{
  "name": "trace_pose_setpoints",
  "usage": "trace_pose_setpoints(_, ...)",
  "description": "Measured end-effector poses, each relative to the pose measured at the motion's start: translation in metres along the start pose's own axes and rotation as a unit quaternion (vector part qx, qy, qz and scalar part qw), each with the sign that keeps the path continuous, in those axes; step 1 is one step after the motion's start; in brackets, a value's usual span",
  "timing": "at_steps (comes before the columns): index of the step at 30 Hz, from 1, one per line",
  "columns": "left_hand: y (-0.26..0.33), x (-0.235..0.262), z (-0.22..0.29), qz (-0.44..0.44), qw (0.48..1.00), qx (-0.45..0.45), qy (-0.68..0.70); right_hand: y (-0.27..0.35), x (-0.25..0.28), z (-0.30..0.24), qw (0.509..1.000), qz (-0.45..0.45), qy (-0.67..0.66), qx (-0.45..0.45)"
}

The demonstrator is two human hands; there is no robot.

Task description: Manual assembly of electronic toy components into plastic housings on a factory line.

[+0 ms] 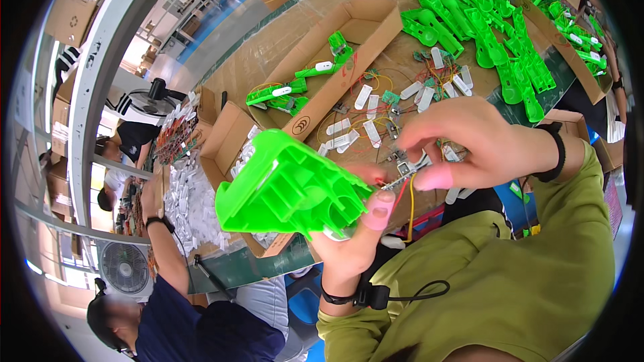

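Gripping one green plastic housing (long axis toward 10 o'clock), left hand closed; right hand pinching one small circuit board at 3 o'clock.

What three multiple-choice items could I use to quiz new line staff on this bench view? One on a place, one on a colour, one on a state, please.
1. Where is the long open cardboard box?
A. On the table beyond the hands
B. On the floor under the table
C. On the person's lap

2. What colour is the plastic shell in the left hand?
A. Red
B. Bright green
C. Black

3. What is the right hand doing?
A. Lying flat on the table
B. Pinching a small wired part beside the shell
C. Gripping a fan

Answers:
1 A, the box lies on the tabletop, holding a few green pieces.
2 B, the shell is bright green, like the pile of parts farther back.
3 B, thumb and fingers close on the small part, red and yellow wires hanging below it.
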State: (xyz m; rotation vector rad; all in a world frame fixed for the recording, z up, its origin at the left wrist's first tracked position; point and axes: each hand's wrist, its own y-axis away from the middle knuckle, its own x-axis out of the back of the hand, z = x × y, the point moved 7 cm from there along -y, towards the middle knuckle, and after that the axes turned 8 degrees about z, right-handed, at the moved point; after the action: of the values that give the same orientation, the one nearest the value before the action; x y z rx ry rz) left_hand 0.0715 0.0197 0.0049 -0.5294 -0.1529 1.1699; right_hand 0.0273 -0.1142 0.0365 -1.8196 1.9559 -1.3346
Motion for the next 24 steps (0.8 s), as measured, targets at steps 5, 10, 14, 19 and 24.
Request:
trace_pose_setpoints(5,0.002,-0.003,-0.009,0.054,0.998,0.030,-0.025,0.010,-0.001,0.006,0.997,-0.005,0.039,0.059)
trace_pose_setpoints(10,0.010,-0.002,-0.001,0.097,0.984,-0.074,-0.130,0.008,-0.004,0.000,0.999,0.033,-0.014,-0.029)
trace_pose_setpoints(14,0.012,-0.001,0.007,0.111,0.964,-0.158,-0.182,0.007,-0.007,0.007,0.994,0.048,-0.039,-0.090)
trace_pose_setpoints(19,0.004,0.008,-0.009,0.066,0.997,-0.011,-0.049,0.006,-0.011,0.004,0.998,0.002,-0.031,-0.049)
trace_pose_setpoints(24,0.002,0.001,-0.033,0.007,0.975,0.209,0.070,0.015,-0.030,-0.008,0.980,-0.129,-0.105,-0.111)
